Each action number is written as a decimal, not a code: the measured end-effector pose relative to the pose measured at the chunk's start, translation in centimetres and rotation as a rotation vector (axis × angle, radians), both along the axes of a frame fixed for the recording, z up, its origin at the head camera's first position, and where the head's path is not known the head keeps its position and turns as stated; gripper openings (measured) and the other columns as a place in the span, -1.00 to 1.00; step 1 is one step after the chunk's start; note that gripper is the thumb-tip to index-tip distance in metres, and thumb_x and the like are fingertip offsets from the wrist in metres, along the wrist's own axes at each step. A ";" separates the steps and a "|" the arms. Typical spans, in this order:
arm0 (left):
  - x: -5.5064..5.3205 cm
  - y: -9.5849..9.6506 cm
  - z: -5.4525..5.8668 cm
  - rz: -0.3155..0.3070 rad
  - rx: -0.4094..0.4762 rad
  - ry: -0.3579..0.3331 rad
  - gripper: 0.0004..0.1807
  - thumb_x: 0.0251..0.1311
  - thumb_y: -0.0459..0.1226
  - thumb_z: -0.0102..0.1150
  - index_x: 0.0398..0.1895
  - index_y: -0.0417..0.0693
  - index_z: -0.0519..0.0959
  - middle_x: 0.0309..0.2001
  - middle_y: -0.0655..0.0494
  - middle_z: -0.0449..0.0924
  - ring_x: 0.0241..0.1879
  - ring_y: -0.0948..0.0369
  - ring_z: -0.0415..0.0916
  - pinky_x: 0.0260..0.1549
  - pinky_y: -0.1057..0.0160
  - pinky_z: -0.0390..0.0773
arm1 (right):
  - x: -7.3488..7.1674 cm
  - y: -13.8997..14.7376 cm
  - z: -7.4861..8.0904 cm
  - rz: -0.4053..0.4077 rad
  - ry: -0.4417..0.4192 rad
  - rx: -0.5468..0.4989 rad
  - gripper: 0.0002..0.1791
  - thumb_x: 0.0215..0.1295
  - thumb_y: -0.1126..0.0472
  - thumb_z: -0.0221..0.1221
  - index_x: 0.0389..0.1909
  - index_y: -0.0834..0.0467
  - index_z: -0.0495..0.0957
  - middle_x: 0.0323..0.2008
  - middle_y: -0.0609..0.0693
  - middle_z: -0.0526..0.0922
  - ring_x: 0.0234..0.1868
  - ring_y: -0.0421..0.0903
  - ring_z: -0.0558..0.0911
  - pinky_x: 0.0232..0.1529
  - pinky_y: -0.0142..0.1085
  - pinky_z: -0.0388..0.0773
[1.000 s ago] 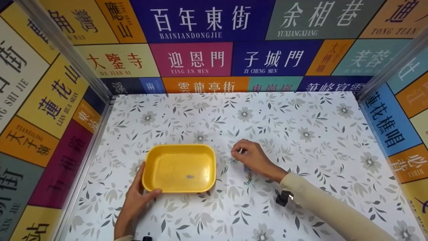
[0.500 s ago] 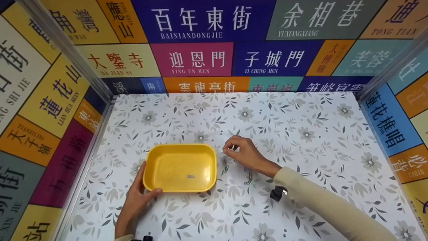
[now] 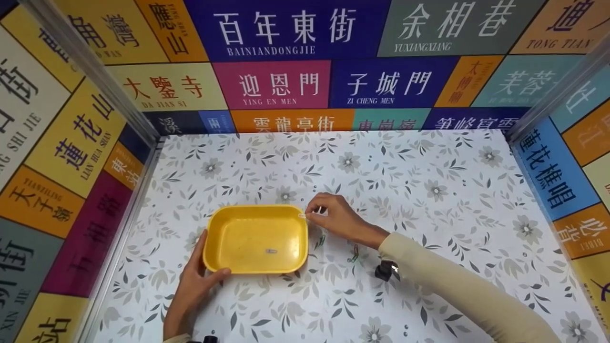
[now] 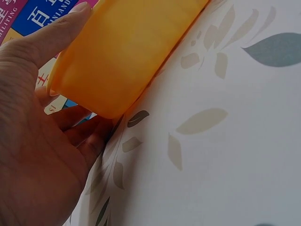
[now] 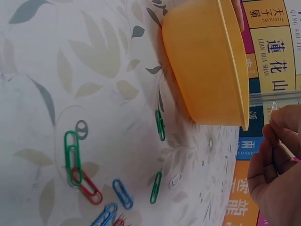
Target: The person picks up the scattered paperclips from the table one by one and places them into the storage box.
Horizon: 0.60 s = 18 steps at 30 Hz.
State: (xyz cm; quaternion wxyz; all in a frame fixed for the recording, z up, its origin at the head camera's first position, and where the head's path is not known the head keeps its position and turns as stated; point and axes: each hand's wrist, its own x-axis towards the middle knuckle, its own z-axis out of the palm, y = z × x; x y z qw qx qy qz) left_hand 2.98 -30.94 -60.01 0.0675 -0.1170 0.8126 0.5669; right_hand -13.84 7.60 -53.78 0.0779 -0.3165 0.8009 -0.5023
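Main change: the right hand has travelled leftward in the head view, from right of the frame's centre to the upper-right corner of the yellow tub. Thumb and forefinger pinch a pale paper clip, which now overlaps the rim at that corner; whether it touches the plastic, I cannot tell. In the right wrist view the same clip shows at the right side, beside the tub's edge, its loop jutting from the fingertips.

Unchanged: the tub stays left of centre in the lower half of the head frame. The left hand grips its lower-left corner, thumb at the rim and fingers along the outer wall. A small greyish clip lies on the tub floor, lower right, where it lay a second ago.

Outside the tub, on the flower-patterned tabletop: a green clip just beside the wall; a second green clip and a white clip at lower centre of the right wrist view; a blue clip to their left; a larger green clip touching a red clip at lower left. More blue and red at the bottom edge, partly cut off.

Meaning (judgement): the sideways carry looks nearly complete; release is not yet done. The steady left-hand hold probably keeps the tub from sliding.
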 end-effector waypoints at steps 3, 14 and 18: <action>0.0 0.0 0.1 0.007 0.000 -0.024 0.30 0.23 -0.06 0.67 0.84 0.50 -0.10 0.82 0.28 -0.20 0.77 0.07 -0.11 0.70 0.21 0.00 | -0.1 -0.6 0.2 0.012 0.005 0.007 -0.92 0.43 0.36 0.39 -0.24 0.15 0.83 -0.24 -0.05 0.76 -0.15 -0.11 0.66 -0.05 -0.18 0.70; 0.1 0.2 0.1 0.002 0.004 0.002 0.28 0.29 -0.14 0.63 0.85 0.39 -0.10 0.82 0.30 -0.19 0.77 0.11 -0.13 0.60 0.46 0.04 | -0.2 -2.6 0.0 0.058 0.047 0.007 -0.93 0.43 0.35 0.39 -0.26 0.16 0.82 -0.27 -0.04 0.75 -0.17 -0.09 0.65 -0.10 -0.23 0.68; 0.0 0.3 0.2 0.016 -0.004 -0.040 0.29 0.27 -0.06 0.64 0.85 0.46 -0.11 0.82 0.32 -0.21 0.78 0.09 -0.14 0.72 0.13 -0.01 | -0.1 -3.1 -0.3 0.067 0.041 0.026 -0.95 0.41 0.36 0.40 -0.25 0.19 0.83 -0.26 0.00 0.76 -0.17 -0.07 0.66 -0.10 -0.26 0.66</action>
